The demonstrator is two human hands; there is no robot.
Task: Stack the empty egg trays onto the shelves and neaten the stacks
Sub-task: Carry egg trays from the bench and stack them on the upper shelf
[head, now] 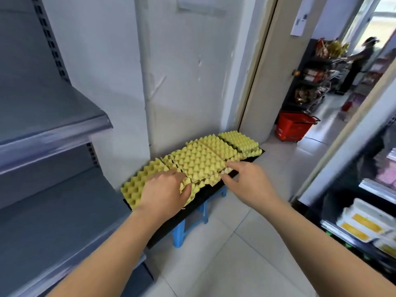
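Left fingers [181,175] are curling over the near-left corner of the middle egg tray stack [197,163], thumb tucking under the edge. Right fingers [232,166] are pinching the near-right corner. So the left hand [165,189] and right hand [242,179] are both gripping it. The stack is sitting on the low black bench [192,204], which rests on blue stools [179,234] just right of the grey shelves [53,133]. The moulded pulp is probably light and fairly stiff, with ragged edges likely to tear. Holding opposite corners and keeping it level looks best. Four stacks seem to be lined up; trays per stack can't be counted. At least two shelf levels are showing.
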